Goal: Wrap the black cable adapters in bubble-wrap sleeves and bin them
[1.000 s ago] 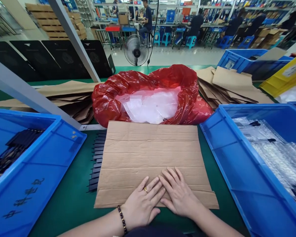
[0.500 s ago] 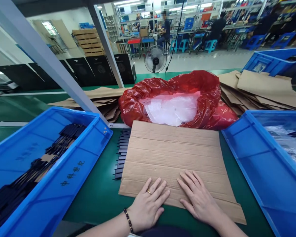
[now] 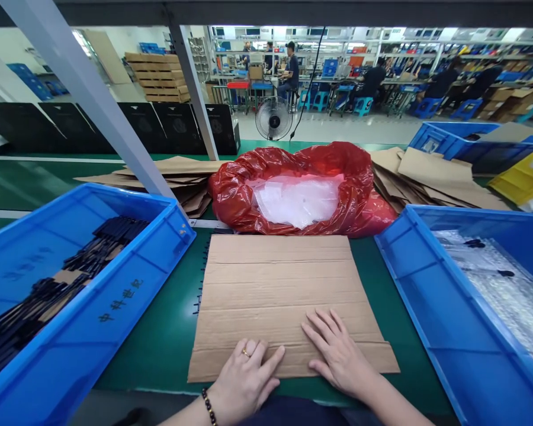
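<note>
A flat sheet of brown cardboard (image 3: 275,290) lies on the green table (image 3: 151,331) in front of me. My left hand (image 3: 246,376) rests at its near edge, index finger stretched out and the other fingers partly bent, holding nothing. My right hand (image 3: 337,355) lies flat on the near right part of the sheet, fingers spread. Dark ends of thin black parts (image 3: 199,290) stick out from under the sheet's left edge; the rest of them is hidden.
At the left, a blue bin (image 3: 128,296) holds black parts. The right blue bin (image 3: 426,307) holds clear-wrapped items. Behind the sheet sit a red plastic bag (image 3: 231,195) with white pouches and stacked cardboard (image 3: 435,174). A slanted metal post (image 3: 98,106) rises at left.
The cardboard has turned slightly and now lies squarer, covering more of the black parts. My left hand's fingers have bent, while my right hand stays flat. The view has shifted.
</note>
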`<state>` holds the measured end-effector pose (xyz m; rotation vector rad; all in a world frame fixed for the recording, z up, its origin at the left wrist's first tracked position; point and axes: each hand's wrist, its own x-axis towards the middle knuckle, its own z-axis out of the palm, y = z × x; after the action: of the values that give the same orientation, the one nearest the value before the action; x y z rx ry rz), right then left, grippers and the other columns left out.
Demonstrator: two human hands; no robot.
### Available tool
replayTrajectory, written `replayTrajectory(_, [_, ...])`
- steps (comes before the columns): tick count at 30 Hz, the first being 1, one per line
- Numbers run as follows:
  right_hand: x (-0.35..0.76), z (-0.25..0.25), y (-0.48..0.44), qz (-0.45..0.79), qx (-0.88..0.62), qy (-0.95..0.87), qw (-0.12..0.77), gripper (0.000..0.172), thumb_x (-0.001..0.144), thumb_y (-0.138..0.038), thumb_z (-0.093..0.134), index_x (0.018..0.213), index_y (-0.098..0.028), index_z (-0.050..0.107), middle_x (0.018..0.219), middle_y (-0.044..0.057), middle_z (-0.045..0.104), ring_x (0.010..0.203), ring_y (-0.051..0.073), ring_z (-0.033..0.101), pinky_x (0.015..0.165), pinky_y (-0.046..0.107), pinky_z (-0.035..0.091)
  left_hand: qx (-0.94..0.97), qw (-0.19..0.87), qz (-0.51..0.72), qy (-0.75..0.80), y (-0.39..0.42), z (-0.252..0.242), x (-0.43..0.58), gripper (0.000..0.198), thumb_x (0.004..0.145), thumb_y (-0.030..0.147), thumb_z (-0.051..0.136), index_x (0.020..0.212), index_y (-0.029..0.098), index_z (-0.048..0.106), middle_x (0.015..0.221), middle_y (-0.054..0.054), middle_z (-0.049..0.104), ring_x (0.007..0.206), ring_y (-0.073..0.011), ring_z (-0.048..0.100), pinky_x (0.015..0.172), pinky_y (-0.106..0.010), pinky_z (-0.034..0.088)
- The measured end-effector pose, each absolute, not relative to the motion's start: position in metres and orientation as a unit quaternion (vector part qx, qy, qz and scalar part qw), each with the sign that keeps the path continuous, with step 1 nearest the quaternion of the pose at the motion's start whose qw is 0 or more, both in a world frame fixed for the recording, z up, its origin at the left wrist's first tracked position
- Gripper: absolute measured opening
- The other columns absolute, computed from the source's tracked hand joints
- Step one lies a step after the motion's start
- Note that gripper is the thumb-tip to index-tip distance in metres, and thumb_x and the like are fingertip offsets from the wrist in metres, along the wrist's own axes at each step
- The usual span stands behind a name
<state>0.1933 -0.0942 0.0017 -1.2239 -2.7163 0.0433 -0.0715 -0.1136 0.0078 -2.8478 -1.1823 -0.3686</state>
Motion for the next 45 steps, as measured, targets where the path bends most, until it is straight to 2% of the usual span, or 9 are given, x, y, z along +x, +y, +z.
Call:
replayTrajectory(6, [0.19, -0.003, -0.089, 0.038, -0.408, -0.911, 0.043, 0.067, 0.08, -0.052, 0.05, 0.137, -0.026, 0.027, 0.138, 0.008, 0.035, 0.128, 0.03, 0.024, 0.102, 0.054, 0.02, -0.902, 0.069, -0.146, -0.399, -0.124, -0.003, -0.069, 0.036, 0.085, 0.03, 0.045, 0.121, 0.028, 0.05, 0.093, -0.006, 0.061, 0.079, -0.0188, 0.052, 0.078, -0.034, 0.035])
replayTrajectory(8, [0.191, -0.003, -0.088, 0.04, -0.406, -0.912, 0.045, 0.067, 0.08, -0.053, 0.049, 0.137, -0.026, 0.028, 0.139, 0.008, 0.035, 0.128, 0.03, 0.023, 0.102, 0.054, 0.018, -0.895, 0.086, -0.146, -0.412, -0.127, -0.008, -0.071, 0.04, 0.084, 0.033, 0.046, 0.124, 0.031, 0.046, 0.101, -0.007, 0.061, 0.094, -0.0226, 0.052, 0.086, -0.037, 0.032])
replayTrajectory(11, [0.191, -0.001, -0.089, 0.033, -0.406, -0.912, 0.05, 0.067, 0.079, -0.052, 0.051, 0.136, -0.025, 0.029, 0.138, 0.009, 0.035, 0.128, 0.031, 0.023, 0.102, 0.055, 0.017, -0.904, 0.097, -0.102, -0.404, -0.129, -0.01, -0.075, 0.051, 0.083, 0.04, 0.045, 0.132, 0.032, 0.036, 0.127, -0.007, 0.049, 0.12, -0.0288, 0.036, 0.099, -0.044, 0.02])
replayTrajectory(16, [0.165, -0.004, -0.091, 0.019, -0.427, -0.902, 0.062, 0.067, 0.079, -0.044, 0.053, 0.137, -0.02, 0.029, 0.139, 0.013, 0.032, 0.128, 0.034, 0.019, 0.1, 0.058, 0.017, -0.936, 0.07, -0.04, -0.343, -0.126, -0.01, -0.076, 0.062, 0.082, 0.053, 0.037, 0.134, 0.02, 0.032, 0.14, -0.007, 0.035, 0.13, -0.0254, 0.022, 0.105, -0.043, 0.012])
replayTrajectory(21, [0.112, -0.015, -0.099, 0.021, -0.445, -0.887, 0.121, 0.059, 0.086, -0.03, 0.04, 0.139, -0.015, 0.021, 0.142, 0.012, 0.027, 0.131, 0.031, 0.013, 0.102, 0.055, 0.018, -0.924, 0.143, -0.092, -0.344, -0.126, -0.028, -0.06, 0.036, 0.085, 0.022, 0.034, 0.11, 0.01, 0.057, 0.121, -0.013, 0.056, 0.123, -0.0237, 0.038, 0.106, -0.042, 0.014])
replayTrajectory(24, [0.098, -0.018, -0.101, 0.016, -0.466, -0.873, 0.142, 0.059, 0.087, -0.029, 0.037, 0.14, -0.012, 0.017, 0.143, 0.013, 0.024, 0.132, 0.031, 0.011, 0.103, 0.055, 0.017, -0.91, 0.144, -0.125, -0.369, -0.128, -0.035, -0.058, 0.036, 0.084, 0.017, 0.032, 0.106, 0.008, 0.058, 0.118, -0.014, 0.058, 0.121, -0.0239, 0.041, 0.106, -0.042, 0.014])
replayTrajectory(31, [0.156, -0.018, -0.094, -0.029, -0.538, -0.831, 0.138, 0.076, 0.084, -0.049, 0.04, 0.14, -0.008, 0.008, 0.139, 0.02, 0.027, 0.13, 0.035, 0.015, 0.101, 0.058, 0.013, -0.913, 0.097, -0.076, -0.388, -0.129, -0.016, -0.105, 0.069, 0.08, 0.056, 0.038, 0.13, 0.008, 0.039, 0.137, -0.016, 0.038, 0.132, -0.0294, 0.02, 0.108, -0.044, 0.009])
replayTrajectory(39, [0.271, -0.024, -0.088, -0.091, -0.624, -0.767, 0.119, 0.075, 0.085, -0.054, 0.027, 0.141, -0.012, 0.002, 0.141, 0.017, 0.021, 0.129, 0.034, 0.017, 0.1, 0.057, 0.019, -0.896, 0.086, -0.119, -0.42, -0.138, -0.027, -0.148, 0.078, 0.075, 0.06, 0.045, 0.135, 0.013, 0.03, 0.135, -0.014, 0.042, 0.129, -0.0283, 0.027, 0.108, -0.041, 0.013])
replayTrajectory(45, [0.256, -0.025, -0.089, -0.135, -0.614, -0.768, 0.119, 0.071, 0.086, -0.052, 0.03, 0.141, -0.014, 0.007, 0.14, 0.018, 0.022, 0.129, 0.038, 0.016, 0.098, 0.063, 0.013, -0.897, 0.106, -0.109, -0.416, -0.142, -0.025, -0.151, 0.066, 0.077, 0.055, 0.047, 0.132, 0.019, 0.038, 0.135, -0.013, 0.043, 0.127, -0.0278, 0.033, 0.108, -0.04, 0.013])
